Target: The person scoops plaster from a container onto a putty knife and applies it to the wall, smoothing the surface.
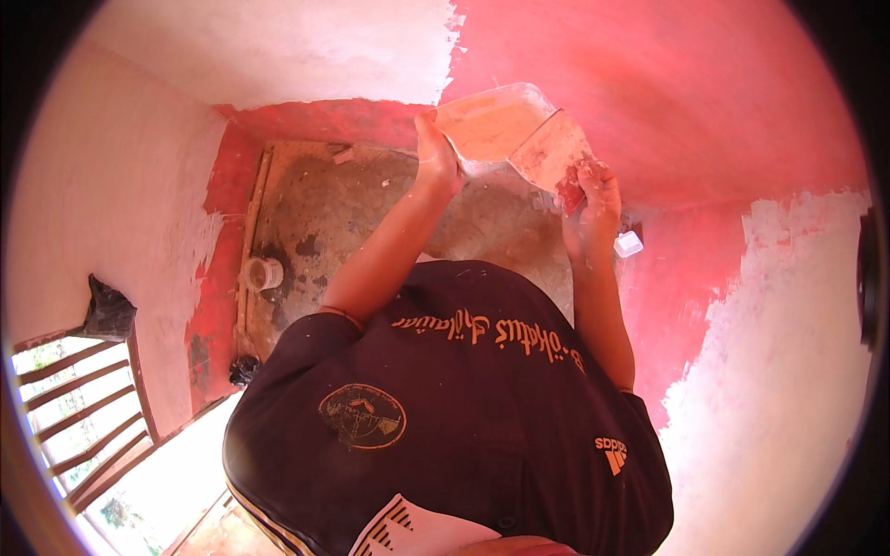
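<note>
My left hand (438, 156) grips the near left edge of a shallow, pale plastic container (491, 116), which is tilted and smeared with a whitish paste. My right hand (595, 199) is closed around the reddish handle of a wide putty knife (549, 148). Its flat, paste-smeared blade lies against the container's right side, overlapping the rim. Both hands are raised in front of my chest, close to the wall. Paste spots the fingers of my right hand.
Ahead, the red wall (649, 102) is partly covered by a whitish coat (324, 56) with ragged edges. A small bucket (265, 273) stands on the stained floor (324, 213) at left. A white box (628, 244) lies at right. A barred window (88, 408) opens at lower left.
</note>
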The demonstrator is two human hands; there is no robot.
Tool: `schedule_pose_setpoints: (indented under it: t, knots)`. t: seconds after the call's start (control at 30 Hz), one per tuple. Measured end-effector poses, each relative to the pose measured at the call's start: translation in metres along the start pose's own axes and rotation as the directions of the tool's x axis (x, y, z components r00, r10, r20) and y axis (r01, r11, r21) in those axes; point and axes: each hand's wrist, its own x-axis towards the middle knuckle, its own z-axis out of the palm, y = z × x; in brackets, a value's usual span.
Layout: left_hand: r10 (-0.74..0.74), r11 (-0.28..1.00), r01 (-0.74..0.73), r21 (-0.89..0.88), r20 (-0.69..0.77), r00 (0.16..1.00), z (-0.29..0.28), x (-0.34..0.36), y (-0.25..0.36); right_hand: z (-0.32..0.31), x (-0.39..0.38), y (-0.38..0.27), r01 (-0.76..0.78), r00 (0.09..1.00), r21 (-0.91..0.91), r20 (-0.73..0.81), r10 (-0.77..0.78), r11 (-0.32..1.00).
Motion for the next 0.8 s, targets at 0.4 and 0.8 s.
schedule_pose_setpoints:
  t: [0.4, 0.8]
  knots:
    - [0.044, 0.998, -0.041, -0.049, 0.057, 0.997, -0.019, 0.018, -0.016, 0.006, 0.0, -0.013, -0.01, 1.0, -0.215, -0.006, 0.009, 0.977]
    - [0.0, 0.998, 0.001, -0.058, 0.014, 1.0, 0.007, -0.014, 0.014, -0.01, 0.014, -0.014, -0.036, 0.999, -0.117, 0.034, 0.04, 0.992]
